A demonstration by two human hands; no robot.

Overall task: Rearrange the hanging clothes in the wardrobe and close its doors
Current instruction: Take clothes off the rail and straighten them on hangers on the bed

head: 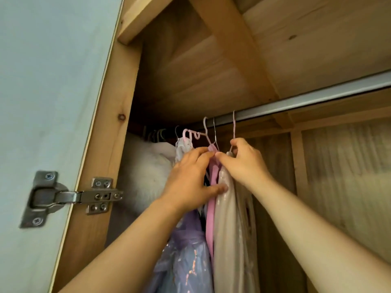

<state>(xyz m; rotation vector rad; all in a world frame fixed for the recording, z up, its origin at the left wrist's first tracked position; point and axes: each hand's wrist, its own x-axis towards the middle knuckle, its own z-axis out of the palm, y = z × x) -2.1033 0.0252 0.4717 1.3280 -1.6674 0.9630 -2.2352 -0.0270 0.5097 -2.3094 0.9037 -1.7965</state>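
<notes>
Several garments hang bunched at the left end of the metal rail [317,98] inside the wooden wardrobe. Among them are a cream dress [227,218], a pink garment [211,208], a lilac sparkly dress [186,261] and a white fluffy item [146,170]. My right hand [243,163] pinches the neck of the pink wire hanger [234,127] that carries the cream dress. My left hand [190,178] grips the pink garment's top between fingers and thumb, the thumb pressing on the cream dress. More hanger hooks [191,134] show behind.
The open pale door [42,102] stands at the left with its metal hinge [69,195] fixed to the wardrobe's side post [105,166]. A wooden shelf underside [201,70] runs above the rail. To the right of the clothes the rail is bare before the back panel [342,176].
</notes>
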